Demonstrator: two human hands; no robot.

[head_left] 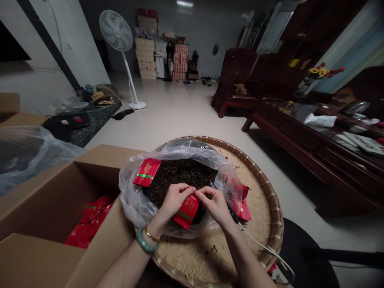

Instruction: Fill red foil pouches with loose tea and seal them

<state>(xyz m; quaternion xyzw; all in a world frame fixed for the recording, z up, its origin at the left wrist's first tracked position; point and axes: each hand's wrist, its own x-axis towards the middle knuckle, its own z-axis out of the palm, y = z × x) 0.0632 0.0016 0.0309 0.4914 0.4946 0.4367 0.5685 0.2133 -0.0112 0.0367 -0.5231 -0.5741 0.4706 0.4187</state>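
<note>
Between my two hands hangs a red packet [187, 211] with gold print and a green stripe, held by its top edge. My left hand [176, 197] pinches that edge from the left, and my right hand [212, 201] pinches its right corner. Below and behind them lies a clear plastic bag [132, 200] opened wide around dark, twisted tea leaves [183, 174]. Another red packet [147, 172] rests on the bag's left side. More red packets [244, 210] lie to the right, partly behind the plastic.
The bag sits on a round woven bamboo tray [210, 262]. At its left, an open cardboard box [39, 200] holds several red packets [90, 222]. A white cable [264, 244] crosses the tray's right rim. A standing fan [116, 31] and a dark wooden table [300, 140] are farther off.
</note>
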